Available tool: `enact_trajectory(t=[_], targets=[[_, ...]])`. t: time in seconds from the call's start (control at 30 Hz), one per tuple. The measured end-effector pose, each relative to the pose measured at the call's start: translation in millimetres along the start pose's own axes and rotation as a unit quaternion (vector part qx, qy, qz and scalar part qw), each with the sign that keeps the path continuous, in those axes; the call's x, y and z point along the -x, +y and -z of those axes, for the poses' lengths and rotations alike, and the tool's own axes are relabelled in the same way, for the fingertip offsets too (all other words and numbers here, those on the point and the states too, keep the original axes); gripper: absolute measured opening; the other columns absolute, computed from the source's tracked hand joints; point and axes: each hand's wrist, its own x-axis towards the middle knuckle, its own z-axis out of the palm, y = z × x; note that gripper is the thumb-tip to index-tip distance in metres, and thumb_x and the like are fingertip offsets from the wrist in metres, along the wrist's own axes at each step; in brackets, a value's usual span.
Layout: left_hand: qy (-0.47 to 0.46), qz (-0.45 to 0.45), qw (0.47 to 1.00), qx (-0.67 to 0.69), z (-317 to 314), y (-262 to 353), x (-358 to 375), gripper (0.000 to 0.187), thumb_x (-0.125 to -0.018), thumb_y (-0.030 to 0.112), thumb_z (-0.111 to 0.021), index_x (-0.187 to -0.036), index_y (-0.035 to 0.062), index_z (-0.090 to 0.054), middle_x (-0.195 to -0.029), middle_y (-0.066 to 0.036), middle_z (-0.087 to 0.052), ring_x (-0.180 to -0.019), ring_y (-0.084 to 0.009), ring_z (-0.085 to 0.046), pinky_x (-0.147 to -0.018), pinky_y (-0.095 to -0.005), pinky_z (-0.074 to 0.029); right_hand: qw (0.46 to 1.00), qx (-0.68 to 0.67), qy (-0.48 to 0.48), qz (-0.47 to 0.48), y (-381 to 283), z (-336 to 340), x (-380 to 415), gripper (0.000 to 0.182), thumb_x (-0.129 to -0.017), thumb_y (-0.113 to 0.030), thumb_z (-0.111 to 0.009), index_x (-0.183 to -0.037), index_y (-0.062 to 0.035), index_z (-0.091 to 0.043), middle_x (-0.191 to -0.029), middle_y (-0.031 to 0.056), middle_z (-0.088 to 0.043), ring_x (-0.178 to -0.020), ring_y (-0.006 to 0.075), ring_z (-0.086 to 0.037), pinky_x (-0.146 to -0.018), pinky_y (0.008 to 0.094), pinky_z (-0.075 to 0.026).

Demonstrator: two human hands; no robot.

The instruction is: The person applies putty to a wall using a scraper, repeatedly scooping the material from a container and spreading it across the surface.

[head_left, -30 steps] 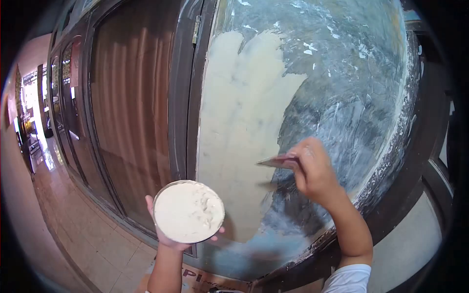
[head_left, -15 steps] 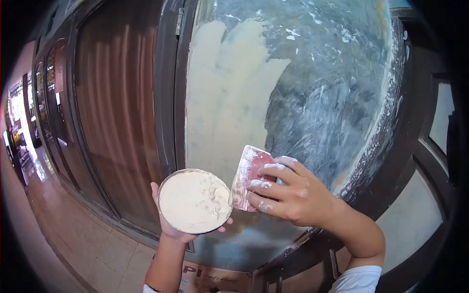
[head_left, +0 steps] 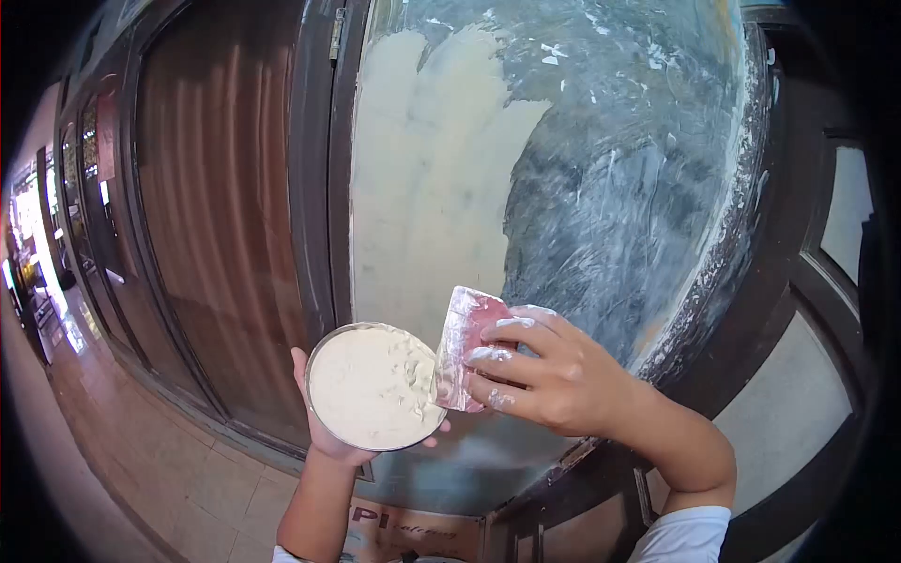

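Observation:
My left hand [head_left: 335, 445] supports a round container of cream-coloured putty [head_left: 366, 387] from below, its fingers curled round the rim. The putty is smooth on the left and broken up on the right. In my right hand [head_left: 544, 371] is a flat pinkish putty scraper [head_left: 458, 352], smeared with white. Its lower edge meets the container's right rim. White paste coats my right fingers. Ahead stands a wall [head_left: 638, 188], partly covered by a pale putty layer [head_left: 432, 178] on its left side and bare mottled grey-blue on the right.
A dark wooden frame [head_left: 314, 188] and a curtained glass panel [head_left: 221, 188] lie to the left. On the right is a dark panelled door [head_left: 807, 281]. Below, a printed sign [head_left: 413, 535] lies near the tiled floor [head_left: 197, 469].
The scraper has moved slightly left and down, closer over the container's right edge. The whole view has shifted a little, and my left hand keeps its hold.

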Motion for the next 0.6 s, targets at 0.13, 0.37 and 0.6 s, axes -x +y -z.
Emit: enact_trajectory(t=[0.13, 0.37, 0.6], targets=[[0.01, 0.002, 1.0, -0.02, 0, 0, 1, 0.116, -0.082, 0.098, -0.033, -0.161, 0.0114, -0.033, -0.154, -0.031, -0.044, -0.113, -0.0718, -0.055, -0.079, -0.077, -0.057, 1.0, -0.011, 0.003, -0.007, -2, -5, 1, 0.026, -0.083, -0.017, -0.069, -0.108, -0.0135, -0.075, -0.114, 0.0029, -0.071, -0.114, 0.0265, -0.065, -0.1, 0.0445, -0.052], [0.029, -0.008, 1.0, -0.003, 1, 0, 3, 0.116, -0.082, 0.097, -0.034, -0.16, 0.0113, -0.034, -0.154, -0.032, -0.044, -0.115, -0.0719, -0.054, -0.078, -0.0781, -0.056, 0.999, -0.001, 0.026, -0.029, 0, -7, 3, 0.026, -0.082, -0.017, -0.07, -0.107, -0.0139, -0.076, -0.114, 0.0019, -0.072, -0.105, 0.0239, -0.064, -0.089, 0.0409, -0.047], [0.036, -0.03, 0.998, 0.03, 1, 2, 13, 0.118, -0.08, 0.098, -0.037, -0.161, 0.0129, -0.034, -0.154, -0.033, -0.044, -0.113, -0.0732, -0.054, -0.076, -0.0797, -0.055, 0.979, 0.034, 0.064, -0.192, 37, 12, 9, 0.03, -0.079, 0.001, -0.068, -0.107, -0.0098, -0.066, -0.115, 0.0038, -0.07, -0.103, 0.0246, -0.06, -0.086, 0.0436, -0.04]])
